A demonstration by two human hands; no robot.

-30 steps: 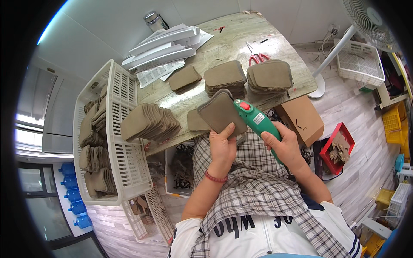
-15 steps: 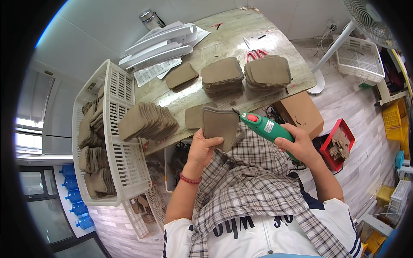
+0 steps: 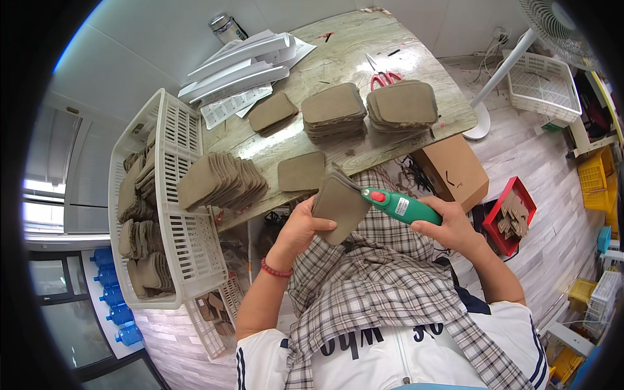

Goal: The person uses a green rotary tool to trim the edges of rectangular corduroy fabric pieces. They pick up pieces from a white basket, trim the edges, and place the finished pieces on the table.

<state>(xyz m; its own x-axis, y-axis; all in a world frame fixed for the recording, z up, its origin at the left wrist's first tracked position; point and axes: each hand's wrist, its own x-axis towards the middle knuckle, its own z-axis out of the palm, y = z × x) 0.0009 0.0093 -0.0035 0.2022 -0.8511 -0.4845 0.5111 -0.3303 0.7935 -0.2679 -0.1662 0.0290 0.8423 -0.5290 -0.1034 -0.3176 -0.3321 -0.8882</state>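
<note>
My left hand (image 3: 302, 225) is closed on a brown-grey pad (image 3: 339, 209) with rounded corners, its thumb across the face. The pad hangs tilted over my lap, just off the table's near edge. In my right hand (image 3: 448, 224) is a green electric cutter (image 3: 402, 206) with a red button. The cutter's dark tip meets the pad's upper right edge; whether it bites into it I cannot make out. A single flat pad (image 3: 301, 171) lies on the table just beyond my left hand. To its left, a leaning row of pads (image 3: 221, 181) lies by the table's edge.
Several pad stacks (image 3: 333, 107) stand across the table (image 3: 351, 52), with red-handled scissors (image 3: 385, 77) behind. A white crate (image 3: 182, 221) of pads stands left, papers (image 3: 244, 71) at the back. On the right floor are a cardboard box (image 3: 458, 172), a red tray (image 3: 504, 244) and a fan (image 3: 520, 62).
The held pad has turned clockwise, so a corner now points up. The cutter has come down slightly and lies more level, its tip now against the pad's right side.
</note>
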